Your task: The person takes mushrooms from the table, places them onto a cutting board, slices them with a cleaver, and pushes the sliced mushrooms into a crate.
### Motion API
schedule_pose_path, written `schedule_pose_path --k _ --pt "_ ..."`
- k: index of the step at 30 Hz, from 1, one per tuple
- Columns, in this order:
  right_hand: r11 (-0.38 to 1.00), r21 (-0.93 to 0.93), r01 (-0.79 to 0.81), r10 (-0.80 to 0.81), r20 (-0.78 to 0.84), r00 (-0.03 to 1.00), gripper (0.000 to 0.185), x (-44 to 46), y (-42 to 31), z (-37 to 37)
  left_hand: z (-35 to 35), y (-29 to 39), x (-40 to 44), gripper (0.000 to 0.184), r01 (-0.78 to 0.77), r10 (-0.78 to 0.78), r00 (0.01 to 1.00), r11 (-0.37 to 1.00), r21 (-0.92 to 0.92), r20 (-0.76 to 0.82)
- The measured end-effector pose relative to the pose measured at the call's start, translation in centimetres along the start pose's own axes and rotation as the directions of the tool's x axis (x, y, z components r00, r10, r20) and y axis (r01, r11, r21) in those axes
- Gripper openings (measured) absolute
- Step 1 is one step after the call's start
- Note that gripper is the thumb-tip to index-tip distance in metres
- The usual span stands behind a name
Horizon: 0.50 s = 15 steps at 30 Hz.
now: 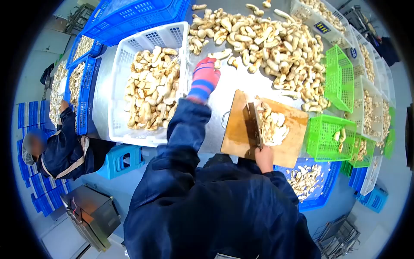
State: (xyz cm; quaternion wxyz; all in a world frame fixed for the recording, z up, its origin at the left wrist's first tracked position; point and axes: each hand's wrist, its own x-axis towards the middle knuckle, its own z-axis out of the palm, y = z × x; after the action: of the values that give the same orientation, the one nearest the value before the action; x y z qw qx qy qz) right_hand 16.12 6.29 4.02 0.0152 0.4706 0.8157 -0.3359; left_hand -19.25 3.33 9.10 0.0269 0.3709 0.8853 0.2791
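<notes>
My left hand [205,74], in a pink and blue striped glove, reaches forward over the metal table. Its fingers are curled at a pale mushroom [217,64], partly hidden by them. Another long mushroom [221,54] lies just beyond, beside the big heap of mushrooms [267,43]. My bare right hand [264,159] is wrapped round the handle of a broad-bladed knife [255,125]. The blade stands over a wooden cutting board [238,134], just left of a pile of cut mushroom pieces [273,127].
A white crate [116,101] of mushrooms stands left of my left arm. Green baskets [332,138] and white crates line the right side. Below the board's right corner is a blue tray [326,190] with trimmings. Another person [64,149] works at far left beside blue crates.
</notes>
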Motion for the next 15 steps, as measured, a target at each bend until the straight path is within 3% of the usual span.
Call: schedule_pose_path --k 2,5,7,9,15 --pt "0.998 -0.022 0.051 -0.051 -0.009 0.999 0.018 0.0 0.2 0.1 7.1 -2.8 5.0 0.040 0.124 -0.122 0.992 0.986 0.112 -0.026" --pt "0.999 0.026 0.030 -0.030 0.011 0.999 0.017 0.1 1.0 0.8 11.7 -6.0 9.5 0.040 0.355 -0.352 0.934 0.913 0.201 -0.053" --pt "0.999 0.020 0.035 -0.035 0.027 0.999 0.018 0.2 1.7 1.2 12.5 -9.1 10.6 0.040 0.310 -0.337 0.930 0.934 0.180 0.148" --pt "0.999 0.006 0.044 -0.044 0.041 0.998 0.019 0.1 0.6 0.1 11.4 -9.0 9.9 0.042 0.271 -0.297 0.925 0.953 0.139 0.236" --pt "0.995 0.084 0.061 -0.063 0.017 0.998 0.016 0.1 1.5 0.8 11.6 -5.6 1.6 0.047 0.265 -0.282 0.951 0.954 0.139 0.125"
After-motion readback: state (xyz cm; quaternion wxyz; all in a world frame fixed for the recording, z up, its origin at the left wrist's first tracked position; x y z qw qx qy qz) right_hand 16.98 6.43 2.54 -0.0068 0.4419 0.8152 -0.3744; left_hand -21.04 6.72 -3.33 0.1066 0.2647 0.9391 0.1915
